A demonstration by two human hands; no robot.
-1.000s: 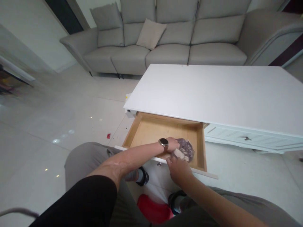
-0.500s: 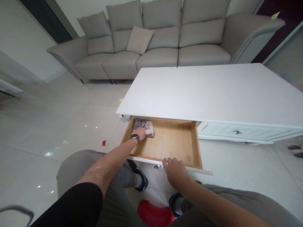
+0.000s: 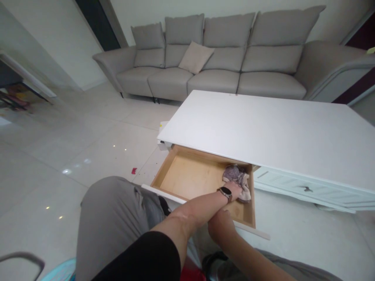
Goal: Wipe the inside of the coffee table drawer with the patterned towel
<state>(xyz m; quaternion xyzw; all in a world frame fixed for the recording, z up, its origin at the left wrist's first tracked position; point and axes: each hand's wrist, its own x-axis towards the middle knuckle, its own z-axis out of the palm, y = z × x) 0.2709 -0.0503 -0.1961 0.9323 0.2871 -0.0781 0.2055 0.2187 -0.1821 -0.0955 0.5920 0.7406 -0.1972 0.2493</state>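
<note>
A wooden drawer [image 3: 187, 179] stands pulled out of a low white table [image 3: 263, 132]. My left hand [image 3: 234, 189], a watch on its wrist, presses a crumpled purple and beige cloth [image 3: 238, 177] into the drawer's far right corner. The fingers are closed on the cloth. My right hand [image 3: 220, 224] rests on the drawer's front edge, below my left forearm; its fingers are curled over the edge and mostly hidden.
A grey sofa [image 3: 222, 62] with a beige cushion stands behind the table. A second, closed drawer [image 3: 304, 189] is to the right. Pale glossy floor tiles stretch to the left, with a small red scrap [image 3: 134, 170]. My knees are in front.
My left hand has swept the cloth from the drawer's far left corner across to the far right corner. The right hand has stayed on the drawer front. The camera has shifted.
</note>
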